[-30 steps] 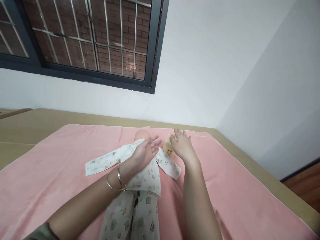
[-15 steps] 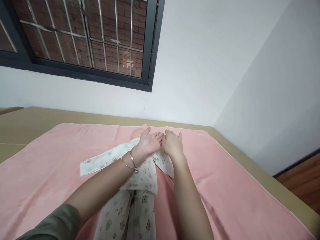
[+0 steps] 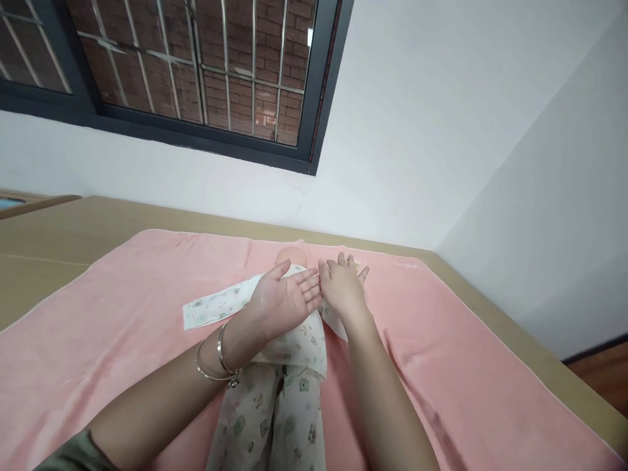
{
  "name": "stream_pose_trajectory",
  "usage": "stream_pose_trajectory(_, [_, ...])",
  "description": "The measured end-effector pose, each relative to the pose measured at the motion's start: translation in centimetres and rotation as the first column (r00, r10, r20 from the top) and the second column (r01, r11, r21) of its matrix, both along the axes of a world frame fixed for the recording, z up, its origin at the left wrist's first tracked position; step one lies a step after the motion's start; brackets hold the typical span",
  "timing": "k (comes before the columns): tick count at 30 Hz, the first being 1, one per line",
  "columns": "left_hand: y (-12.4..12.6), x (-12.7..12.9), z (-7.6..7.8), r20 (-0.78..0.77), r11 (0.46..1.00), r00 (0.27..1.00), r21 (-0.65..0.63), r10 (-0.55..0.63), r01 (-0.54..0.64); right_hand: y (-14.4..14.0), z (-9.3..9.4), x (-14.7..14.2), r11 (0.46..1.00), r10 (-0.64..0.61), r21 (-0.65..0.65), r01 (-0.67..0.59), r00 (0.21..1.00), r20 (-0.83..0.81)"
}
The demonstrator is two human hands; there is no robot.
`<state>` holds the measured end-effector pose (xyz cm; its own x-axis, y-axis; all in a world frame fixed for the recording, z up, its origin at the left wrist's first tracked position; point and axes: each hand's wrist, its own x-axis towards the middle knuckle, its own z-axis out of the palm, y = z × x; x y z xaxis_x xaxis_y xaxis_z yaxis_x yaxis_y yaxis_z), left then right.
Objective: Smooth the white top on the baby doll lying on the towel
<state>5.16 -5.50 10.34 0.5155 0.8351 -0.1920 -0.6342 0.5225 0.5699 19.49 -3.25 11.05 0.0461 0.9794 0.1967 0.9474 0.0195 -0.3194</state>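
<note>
A doll (image 3: 293,255) with a smooth rounded head lies on a pink blanket, its face out of sight. It wears a white printed top (image 3: 299,347) and matching trousers (image 3: 299,412); one long sleeve (image 3: 210,309) stretches out to the left. My left hand (image 3: 287,297) is over the doll's chest, palm up with fingers extended, nothing in it. Beside it, above the other sleeve, my right hand (image 3: 343,282) is back up with fingers spread. Their fingertips nearly meet; whether they touch I cannot tell. A small pale yellowish piece (image 3: 358,266) shows behind my right fingers.
The pink blanket (image 3: 451,366) has some folds and covers most of a tan surface (image 3: 122,216). Behind it rise a white wall (image 3: 392,150) and a dark-framed barred window (image 3: 206,65). A wooden edge (image 3: 49,204) shows at far left, brown wood (image 3: 601,373) at right.
The view has shifted, so the scene sits further right. My left hand has drawn back toward me over the chest, palm turned up more fully. My right hand's fingers have straightened and spread.
</note>
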Motion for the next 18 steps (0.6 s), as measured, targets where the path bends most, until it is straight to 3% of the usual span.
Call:
stream_pose_trajectory(4, [-1.4,-1.7,1.9,0.122,0.997,0.991,0.072,-0.046,0.038,-2.8,0.5,-3.3,0.974,0.210,0.109,-0.200,0.974,-0.087])
stream_pose_trajectory(7, [-2.8,-3.4,3.4,0.166,0.985,0.980,0.147,-0.110,0.086,-5.9,0.9,-5.6,0.933,0.303,0.211,-0.293,0.953,-0.016])
stream_pose_trajectory(11, [-4.3,-4.9,4.5,0.152,0.985,0.984,0.163,-0.087,0.062,-9.3,1.2,-7.2,0.795,0.555,0.235,-0.560,0.827,0.092])
stream_pose_trajectory(15, [-5.8,-4.1,4.7,0.165,0.985,0.985,0.175,-0.041,0.011,-10.6,0.9,-7.2,0.742,0.598,0.300,-0.599,0.794,0.107])
stream_pose_trajectory(18, [-7.5,-3.6,4.2,0.138,0.950,0.990,0.313,-0.019,-0.025,-10.9,0.7,-6.6,0.718,0.610,0.345,-0.604,0.785,0.105])
